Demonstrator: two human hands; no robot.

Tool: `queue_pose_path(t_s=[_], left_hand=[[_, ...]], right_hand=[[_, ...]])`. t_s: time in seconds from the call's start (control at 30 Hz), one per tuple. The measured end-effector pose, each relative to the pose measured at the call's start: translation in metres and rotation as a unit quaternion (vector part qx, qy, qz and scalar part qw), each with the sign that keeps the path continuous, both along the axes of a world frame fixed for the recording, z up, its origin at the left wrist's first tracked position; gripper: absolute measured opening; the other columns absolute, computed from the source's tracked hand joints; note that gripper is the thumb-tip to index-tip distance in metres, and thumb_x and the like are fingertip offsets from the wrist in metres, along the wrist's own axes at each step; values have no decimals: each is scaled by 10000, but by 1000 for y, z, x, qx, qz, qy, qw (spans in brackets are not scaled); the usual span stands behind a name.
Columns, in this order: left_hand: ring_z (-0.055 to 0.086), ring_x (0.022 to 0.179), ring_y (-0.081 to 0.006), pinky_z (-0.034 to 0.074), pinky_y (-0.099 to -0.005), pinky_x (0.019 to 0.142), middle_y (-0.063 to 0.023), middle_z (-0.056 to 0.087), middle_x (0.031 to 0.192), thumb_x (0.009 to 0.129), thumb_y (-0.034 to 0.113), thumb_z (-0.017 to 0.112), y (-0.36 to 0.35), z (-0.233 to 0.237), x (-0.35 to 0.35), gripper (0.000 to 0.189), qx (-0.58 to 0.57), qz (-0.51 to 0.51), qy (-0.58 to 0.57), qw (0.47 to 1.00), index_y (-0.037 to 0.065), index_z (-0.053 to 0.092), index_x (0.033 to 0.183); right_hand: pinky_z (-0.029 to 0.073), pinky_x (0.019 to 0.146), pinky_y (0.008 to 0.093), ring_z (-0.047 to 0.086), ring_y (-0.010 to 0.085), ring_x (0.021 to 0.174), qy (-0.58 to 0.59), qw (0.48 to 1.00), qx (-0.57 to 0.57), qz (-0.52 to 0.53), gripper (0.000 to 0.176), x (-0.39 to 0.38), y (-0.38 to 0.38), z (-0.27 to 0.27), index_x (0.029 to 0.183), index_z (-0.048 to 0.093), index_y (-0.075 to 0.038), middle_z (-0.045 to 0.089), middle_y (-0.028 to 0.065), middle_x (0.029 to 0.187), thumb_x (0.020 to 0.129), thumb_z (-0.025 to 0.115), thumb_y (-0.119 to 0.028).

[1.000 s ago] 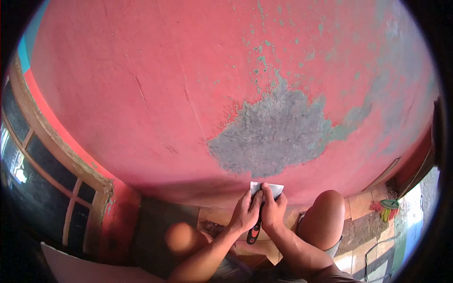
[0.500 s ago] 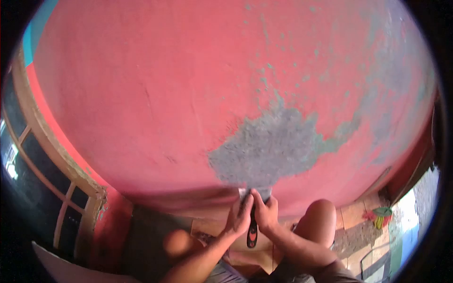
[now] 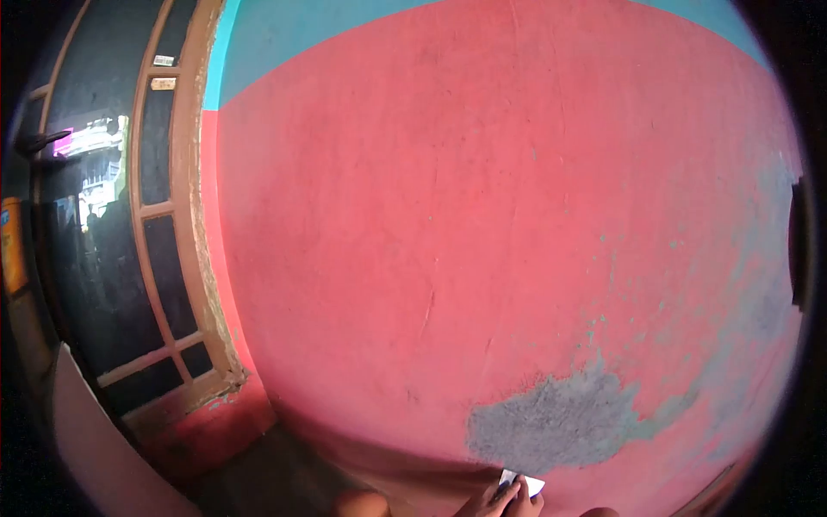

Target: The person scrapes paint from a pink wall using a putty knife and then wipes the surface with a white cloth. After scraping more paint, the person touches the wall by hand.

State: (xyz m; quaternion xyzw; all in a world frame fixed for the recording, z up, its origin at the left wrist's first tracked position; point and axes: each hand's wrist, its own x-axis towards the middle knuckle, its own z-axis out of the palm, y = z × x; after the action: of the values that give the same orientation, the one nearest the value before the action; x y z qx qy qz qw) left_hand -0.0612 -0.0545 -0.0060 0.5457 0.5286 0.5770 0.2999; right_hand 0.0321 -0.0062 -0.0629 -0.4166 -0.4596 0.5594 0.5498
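Observation:
At the bottom edge of the view, both my hands are closed around a putty knife, its pale wide blade (image 3: 533, 486) pointing up toward the wall. My left hand (image 3: 488, 503) grips it from the left, and my right hand (image 3: 525, 505) presses in beside it. The frame's lower edge cuts off the wrists and the handle. Just above the blade lies a rough grey bare patch (image 3: 551, 422) on the pink wall (image 3: 362, 215), with paint gone around its ragged border.
Left of the wall is a wood-framed glass door or window (image 3: 159, 284) with a chipped frame corner. A blue band (image 3: 345, 26) runs along the wall's top. Worn, greyish paint (image 3: 758, 284) covers its right side. My knee (image 3: 362, 503) shows at the bottom.
My view has tilted up and turned left, so hands, putty knife and patch sit lower and further right. More of the window and the blue band show. Both hands still grip the putty knife.

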Motion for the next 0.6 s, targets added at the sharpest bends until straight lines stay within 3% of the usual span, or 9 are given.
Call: queue_pose_path(t_s=[0.07, 0.1, 0.13, 0.17, 0.2, 0.27, 0.4, 0.47, 0.6], left_hand=[[646, 999, -293, 512, -421, 861, -162, 669, 1078, 1060, 397, 442, 2, -3, -1, 421, 19, -17, 0, 1000, 28, 613, 1169], [643, 1032, -292, 508, -416, 889, -167, 664, 1113, 1057, 410, 453, 15, -43, 2, 435, -29, -22, -25, 999, 35, 610, 1213], [624, 1094, -272, 496, -395, 949, -183, 653, 1165, 1050, 400, 485, 5, -16, -2, 429, -53, -42, -60, 996, 53, 608, 1269], [630, 1078, -259, 492, -391, 927, -173, 670, 1117, 1064, 414, 440, 17, -45, -6, 468, -93, -54, -51, 993, 15, 606, 1243], [637, 1062, -247, 489, -386, 906, -163, 686, 1068, 1078, 429, 396, 29, -75, -10, 516, -132, -67, -43, 988, -22, 604, 1217], [638, 1093, -315, 484, -414, 905, -208, 676, 1091, 1084, 423, 368, 14, -32, -6, 515, -47, -16, -67, 997, -24, 587, 1215], [628, 1125, -356, 473, -433, 919, -261, 655, 1133, 1086, 422, 359, 2, 4, -1, 521, -88, 61, -41, 993, -30, 569, 1237], [648, 1079, -355, 486, -432, 877, -276, 659, 1081, 1081, 438, 372, 12, -10, 1, 536, 0, 101, -53, 993, -36, 589, 1204], [683, 982, -349, 501, -438, 790, -265, 679, 976, 1072, 445, 393, 10, -27, -10, 542, -124, 87, -49, 987, -39, 633, 1111]], right_hand=[[528, 686, 370, 647, 232, 882, 31, 999, -9, -33, 397, -3, -3, 5, 1142, 635, 17, 685, 144, 1039, 990, 595, -348], [532, 685, 372, 652, 235, 877, 18, 999, -16, -29, 401, -2, -6, 11, 1148, 636, 19, 688, 154, 1048, 990, 596, -347], [537, 684, 374, 656, 238, 873, 8, 999, -24, -27, 405, -2, -9, 24, 1155, 637, 22, 690, 164, 1057, 989, 596, -345], [507, 740, 322, 619, 159, 817, 72, 994, -52, -62, 238, -7, -14, 39, 975, 675, 13, 678, 51, 903, 960, 674, -225], [506, 757, 322, 622, 160, 836, 59, 994, -65, -64, 238, -8, -17, 49, 993, 681, 11, 682, 51, 915, 953, 677, -224], [504, 758, 301, 608, 121, 813, 56, 996, -31, -65, 233, -11, -15, 49, 979, 690, 27, 694, 31, 880, 957, 680, -204], [485, 713, 285, 553, 89, 769, 12, 997, -31, -71, 282, -15, -20, 74, 931, 661, 30, 663, 10, 825, 968, 678, -249], [492, 716, 294, 555, 87, 774, -32, 997, -27, -71, 310, -17, -22, 79, 931, 657, 46, 665, 15, 813, 974, 672, -261], [490, 695, 294, 551, 87, 763, -41, 995, -50, -74, 314, -26, -21, 52, 907, 661, 50, 662, 21, 801, 980, 670, -255]])
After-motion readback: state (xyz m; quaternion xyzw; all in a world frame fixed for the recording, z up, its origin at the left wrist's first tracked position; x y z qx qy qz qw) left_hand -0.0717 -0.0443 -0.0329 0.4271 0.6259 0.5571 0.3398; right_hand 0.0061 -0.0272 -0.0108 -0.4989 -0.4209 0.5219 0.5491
